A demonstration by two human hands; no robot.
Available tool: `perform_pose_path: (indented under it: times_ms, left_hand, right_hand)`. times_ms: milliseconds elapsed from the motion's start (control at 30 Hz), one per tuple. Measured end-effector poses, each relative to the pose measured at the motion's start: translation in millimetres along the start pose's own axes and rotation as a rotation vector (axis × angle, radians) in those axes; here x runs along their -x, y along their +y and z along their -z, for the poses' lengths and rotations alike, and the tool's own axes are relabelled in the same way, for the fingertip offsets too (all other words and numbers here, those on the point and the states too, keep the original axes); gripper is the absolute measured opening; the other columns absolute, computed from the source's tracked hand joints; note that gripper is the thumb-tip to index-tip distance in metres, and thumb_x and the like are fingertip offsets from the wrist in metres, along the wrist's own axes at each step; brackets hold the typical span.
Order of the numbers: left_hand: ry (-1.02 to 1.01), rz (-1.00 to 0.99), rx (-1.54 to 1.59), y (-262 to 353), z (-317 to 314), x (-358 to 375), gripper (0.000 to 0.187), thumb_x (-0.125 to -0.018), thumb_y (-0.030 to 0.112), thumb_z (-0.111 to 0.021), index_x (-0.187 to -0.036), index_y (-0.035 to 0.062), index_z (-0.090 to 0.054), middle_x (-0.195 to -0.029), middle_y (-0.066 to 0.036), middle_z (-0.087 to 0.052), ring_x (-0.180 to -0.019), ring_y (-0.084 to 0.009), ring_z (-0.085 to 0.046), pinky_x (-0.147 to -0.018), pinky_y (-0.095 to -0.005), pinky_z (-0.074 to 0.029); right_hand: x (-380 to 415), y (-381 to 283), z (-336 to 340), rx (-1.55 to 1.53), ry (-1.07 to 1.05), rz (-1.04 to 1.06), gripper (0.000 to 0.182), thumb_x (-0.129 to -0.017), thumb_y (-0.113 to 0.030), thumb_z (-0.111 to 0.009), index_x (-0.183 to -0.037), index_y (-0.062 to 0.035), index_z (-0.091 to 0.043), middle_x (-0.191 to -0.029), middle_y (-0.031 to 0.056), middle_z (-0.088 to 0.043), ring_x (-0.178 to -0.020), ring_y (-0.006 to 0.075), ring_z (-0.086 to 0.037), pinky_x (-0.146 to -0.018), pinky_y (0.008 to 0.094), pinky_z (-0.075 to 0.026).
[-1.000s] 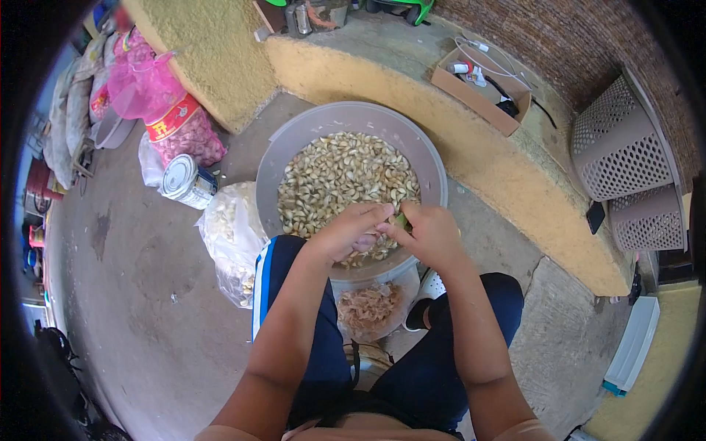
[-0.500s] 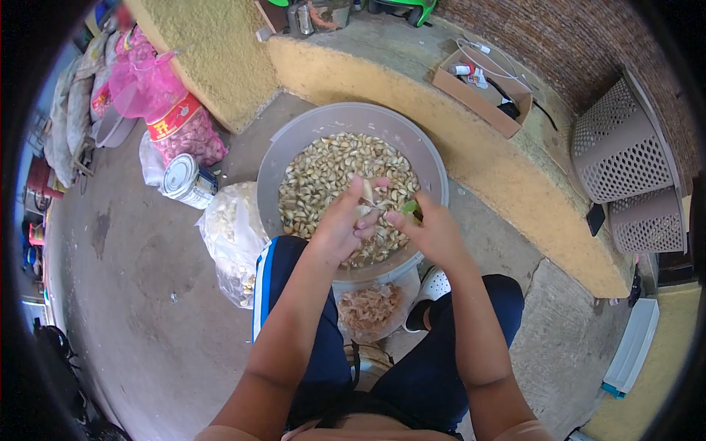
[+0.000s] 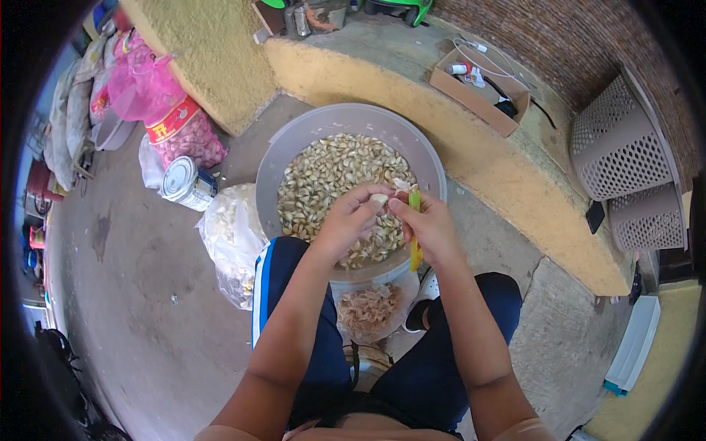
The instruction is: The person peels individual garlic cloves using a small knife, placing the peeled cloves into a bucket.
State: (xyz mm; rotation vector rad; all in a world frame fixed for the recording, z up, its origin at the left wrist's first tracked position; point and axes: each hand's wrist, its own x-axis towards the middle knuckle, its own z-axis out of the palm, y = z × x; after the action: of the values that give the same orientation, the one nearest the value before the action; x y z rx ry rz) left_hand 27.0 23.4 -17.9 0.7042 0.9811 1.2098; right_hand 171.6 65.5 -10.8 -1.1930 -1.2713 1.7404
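A round grey tub [image 3: 276, 158] holds many garlic cloves [image 3: 316, 176] in liquid. Over its near right part, my left hand [image 3: 351, 220] pinches a pale garlic clove [image 3: 379, 199] between thumb and fingers. Close beside it, my right hand [image 3: 430, 226] is closed around a yellow-green knife handle [image 3: 415, 250], its thumb near the clove. Whitish peel [image 3: 401, 185] shows at the right fingertips. The knife's blade cannot be made out.
A clear bag of brown peels [image 3: 370, 309] lies between the tub and my legs. Left of the tub are a white plastic bag [image 3: 229, 235], a tin can [image 3: 188, 182] and pink net sacks [image 3: 187, 132]. A cardboard box [image 3: 478, 92] sits on the ledge.
My hands have drawn closer together. The right hand has turned, so the yellow-green handle now points down toward me. The clove in my left hand shows between its fingertips.
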Motion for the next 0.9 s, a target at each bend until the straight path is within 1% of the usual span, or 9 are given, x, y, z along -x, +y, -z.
perform_pose_path:
  times_ms: [67,167,233,433,533,633,733,833,900]
  left_hand:
    - [-0.045,-0.013,-0.174,-2,8,-1,0.025,-0.083,0.009,-0.047,-0.108,0.008,-0.053,-0.078,0.001,-0.051,-0.051,-0.0025,-0.035,-0.043,-0.0172,-0.027]
    - [-0.056,-0.091,-0.26,4,1,2,0.029,-0.083,0.008,-0.047,-0.112,0.008,-0.049,-0.08,0.001,-0.053,-0.053,-0.0023,-0.037,-0.045,-0.0177,-0.029]
    - [-0.079,-0.086,-0.182,6,0,3,0.03,-0.082,0.007,-0.048,-0.112,0.0075,-0.047,-0.08,0.001,-0.053,-0.054,-0.0028,-0.037,-0.045,-0.0181,-0.029]
    - [-0.13,-0.033,-0.124,-4,9,-1,0.022,-0.082,0.005,-0.049,-0.103,0.0063,-0.044,-0.081,-0.003,-0.051,-0.053,-0.0039,-0.037,-0.045,-0.0187,-0.03]
    - [-0.142,-0.012,-0.117,-3,8,1,0.018,-0.083,0.006,-0.049,-0.1,0.0062,-0.044,-0.079,-0.004,-0.049,-0.053,-0.0042,-0.037,-0.045,-0.0186,-0.029]
    - [-0.163,-0.003,-0.047,-2,8,3,0.017,-0.083,0.008,-0.05,-0.099,0.0062,-0.044,-0.076,-0.004,-0.048,-0.052,-0.004,-0.035,-0.045,-0.0182,-0.028]
    - [-0.18,0.029,0.029,-1,7,4,0.016,-0.084,0.009,-0.05,-0.099,0.0063,-0.045,-0.075,-0.003,-0.047,-0.052,-0.0037,-0.034,-0.044,-0.0178,-0.026]
    - [-0.18,0.049,0.057,-2,5,3,0.016,-0.084,0.011,-0.049,-0.099,0.0069,-0.046,-0.075,-0.002,-0.047,-0.052,-0.0033,-0.032,-0.044,-0.0177,-0.024]
    - [-0.174,0.055,0.051,-2,4,3,0.017,-0.083,0.01,-0.047,-0.1,0.0068,-0.046,-0.075,-0.003,-0.047,-0.051,-0.0035,-0.031,-0.043,-0.0172,-0.024]
  right_hand:
    - [-1,1,0,-0.03,0.005,0.002,0.018,-0.076,-0.018,-0.064,-0.082,-0.0013,-0.06,-0.06,-0.0006,-0.053,-0.041,0.004,-0.041,-0.035,0.0193,-0.031]
    - [-1,0,2,-0.068,-0.016,-0.025,0.016,-0.076,-0.015,-0.063,-0.082,-0.0011,-0.058,-0.061,-0.0001,-0.053,-0.041,0.0043,-0.042,-0.036,0.0189,-0.033]
    - [1,-5,3,-0.112,-0.049,-0.054,0.013,-0.079,-0.013,-0.059,-0.083,-0.0014,-0.056,-0.061,-0.0001,-0.053,-0.042,0.0045,-0.042,-0.038,0.0182,-0.034]
    - [-3,5,3,0.146,0.044,0.08,0.013,-0.078,-0.013,-0.059,-0.082,-0.0008,-0.055,-0.061,0.0018,-0.053,-0.041,0.0051,-0.042,-0.037,0.0189,-0.033]
    - [-1,3,1,0.102,0.088,0.109,0.008,-0.072,-0.009,-0.06,-0.075,-0.0011,-0.059,-0.058,0.0006,-0.054,-0.042,0.0051,-0.045,-0.037,0.0197,-0.035]
    - [0,2,-2,-0.071,0.055,0.07,0.004,-0.072,-0.007,-0.058,-0.073,-0.0023,-0.058,-0.057,0.0011,-0.053,-0.04,0.0057,-0.043,-0.036,0.02,-0.034]
    - [1,-3,1,-0.348,-0.04,-0.183,0.003,-0.073,-0.007,-0.056,-0.073,-0.0044,-0.054,-0.057,0.0008,-0.05,-0.039,0.0063,-0.04,-0.037,0.0207,-0.033]
    - [1,2,4,-0.533,-0.096,-0.296,0.005,-0.074,-0.009,-0.054,-0.074,-0.0061,-0.05,-0.059,0.0005,-0.048,-0.038,0.0069,-0.038,-0.039,0.0213,-0.033]
    - [0,3,5,-0.561,-0.09,-0.309,0.006,-0.074,-0.01,-0.054,-0.075,-0.0066,-0.049,-0.059,0.0004,-0.048,-0.039,0.0067,-0.038,-0.04,0.0213,-0.033]
